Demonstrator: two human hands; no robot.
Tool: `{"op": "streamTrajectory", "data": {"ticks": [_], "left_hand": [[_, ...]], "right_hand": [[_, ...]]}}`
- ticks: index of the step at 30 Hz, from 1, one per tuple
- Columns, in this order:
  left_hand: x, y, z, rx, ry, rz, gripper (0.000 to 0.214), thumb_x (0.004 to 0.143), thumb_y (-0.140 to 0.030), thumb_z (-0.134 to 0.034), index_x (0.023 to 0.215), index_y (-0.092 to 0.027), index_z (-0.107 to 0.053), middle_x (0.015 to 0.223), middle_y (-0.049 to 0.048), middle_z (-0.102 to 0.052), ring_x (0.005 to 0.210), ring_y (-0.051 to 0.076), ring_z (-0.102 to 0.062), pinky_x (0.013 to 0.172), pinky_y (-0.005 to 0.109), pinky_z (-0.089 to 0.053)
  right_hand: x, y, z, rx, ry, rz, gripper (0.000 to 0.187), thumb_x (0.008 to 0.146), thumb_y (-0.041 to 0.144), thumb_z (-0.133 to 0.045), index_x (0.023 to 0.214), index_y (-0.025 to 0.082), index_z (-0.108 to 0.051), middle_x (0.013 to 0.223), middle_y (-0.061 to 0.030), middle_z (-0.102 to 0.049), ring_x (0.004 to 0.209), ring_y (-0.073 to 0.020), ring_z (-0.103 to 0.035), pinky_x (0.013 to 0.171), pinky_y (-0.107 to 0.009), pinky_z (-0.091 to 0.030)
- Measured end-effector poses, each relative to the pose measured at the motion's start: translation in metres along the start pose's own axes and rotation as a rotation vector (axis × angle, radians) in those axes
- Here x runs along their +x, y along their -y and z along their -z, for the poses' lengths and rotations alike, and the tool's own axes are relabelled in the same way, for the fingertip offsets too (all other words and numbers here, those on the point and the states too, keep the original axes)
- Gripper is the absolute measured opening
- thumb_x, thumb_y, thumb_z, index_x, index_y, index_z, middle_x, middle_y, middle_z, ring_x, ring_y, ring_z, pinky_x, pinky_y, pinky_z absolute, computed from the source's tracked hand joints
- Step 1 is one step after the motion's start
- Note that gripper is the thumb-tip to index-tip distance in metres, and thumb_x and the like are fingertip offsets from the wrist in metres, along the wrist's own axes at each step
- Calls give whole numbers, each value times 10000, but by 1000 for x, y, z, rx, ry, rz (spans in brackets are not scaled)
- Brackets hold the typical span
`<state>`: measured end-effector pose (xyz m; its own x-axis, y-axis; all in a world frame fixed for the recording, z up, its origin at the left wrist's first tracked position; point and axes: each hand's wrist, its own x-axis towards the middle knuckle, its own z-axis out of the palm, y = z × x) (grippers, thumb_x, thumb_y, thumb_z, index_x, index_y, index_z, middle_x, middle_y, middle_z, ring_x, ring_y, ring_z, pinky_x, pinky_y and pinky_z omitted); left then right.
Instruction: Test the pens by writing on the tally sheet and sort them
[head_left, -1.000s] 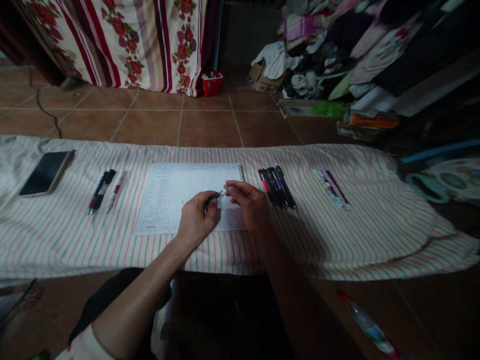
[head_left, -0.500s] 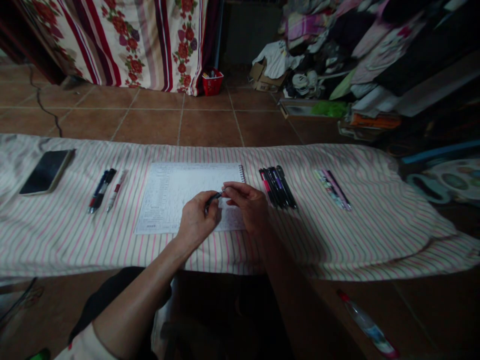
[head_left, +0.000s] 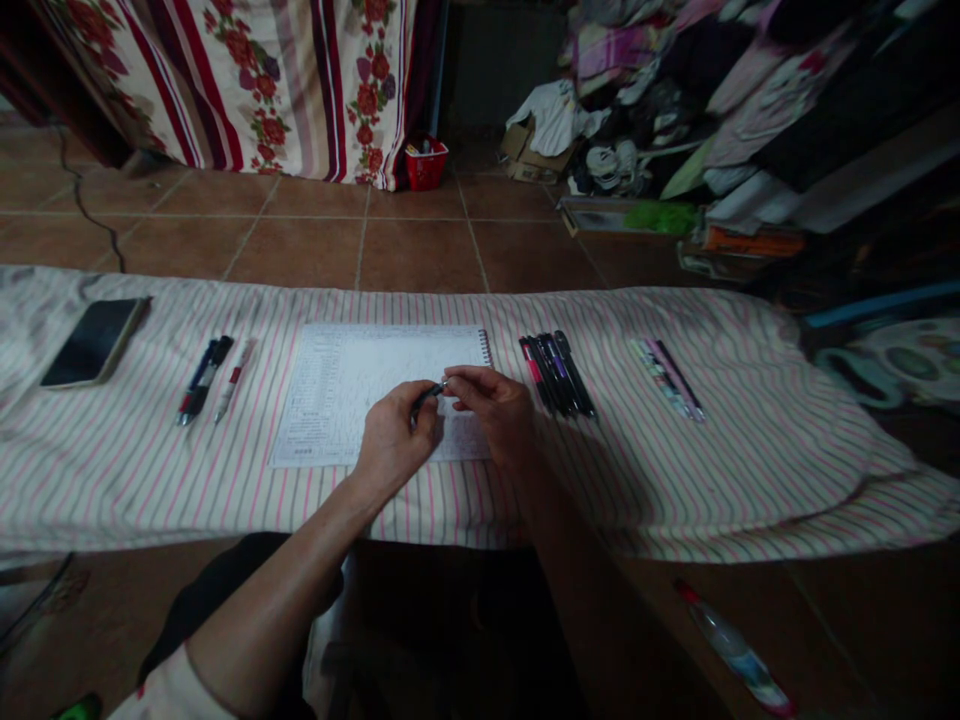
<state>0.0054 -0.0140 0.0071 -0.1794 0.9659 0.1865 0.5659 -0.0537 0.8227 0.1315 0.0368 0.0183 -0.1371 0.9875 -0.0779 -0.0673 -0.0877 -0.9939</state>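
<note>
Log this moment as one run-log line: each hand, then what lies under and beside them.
left hand: holds dark pen | right hand: at pen's metal end | under hands: spiral-bound printed sheet | right of them: pen row

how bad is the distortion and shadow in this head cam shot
Head view: the wide lens bows the striped cloth and the floor tile lines toward the edges; the right forearm sits in deep shadow, and the clothes pile at upper right goes dim, while the notebook stays evenly lit and fairly sharp.
</note>
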Motion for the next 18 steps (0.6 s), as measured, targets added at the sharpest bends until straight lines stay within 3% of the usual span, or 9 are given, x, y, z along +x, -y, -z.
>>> {"op": "streamTrajectory", "data": {"ticks": [18], "left_hand": [[1, -1, 2, -3, 15, -36, 233, 836, -190, -480, 991, -185, -654, 903, 57, -701, 810, 178, -642, 745, 318, -504]], "right_hand": [[1, -5, 0, -87, 25, 64, 195, 665, 361, -707, 795, 216, -722, 685, -3, -701, 648, -144, -654, 571, -260, -549]]}}
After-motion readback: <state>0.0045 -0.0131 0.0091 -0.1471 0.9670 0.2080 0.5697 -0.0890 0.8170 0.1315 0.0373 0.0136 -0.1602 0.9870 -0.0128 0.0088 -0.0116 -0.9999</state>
